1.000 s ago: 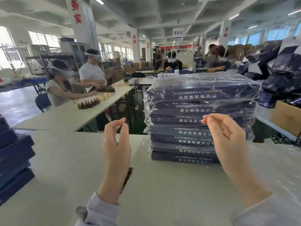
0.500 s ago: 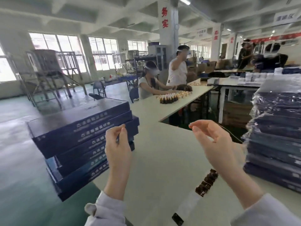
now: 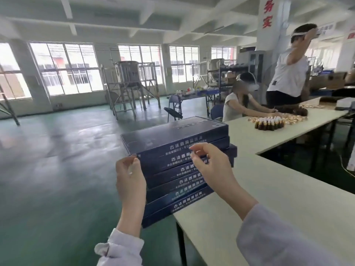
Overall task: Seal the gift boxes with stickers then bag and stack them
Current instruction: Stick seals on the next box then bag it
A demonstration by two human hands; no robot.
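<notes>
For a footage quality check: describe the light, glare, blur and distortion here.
Head view, light: the windows are blown out white. Head view, glare: a pale sheen lies on the floor. Head view, blur: the left hand, right hand and print on the boxes look soft. Head view, distortion: the column at the left leans, as with a wide lens.
</notes>
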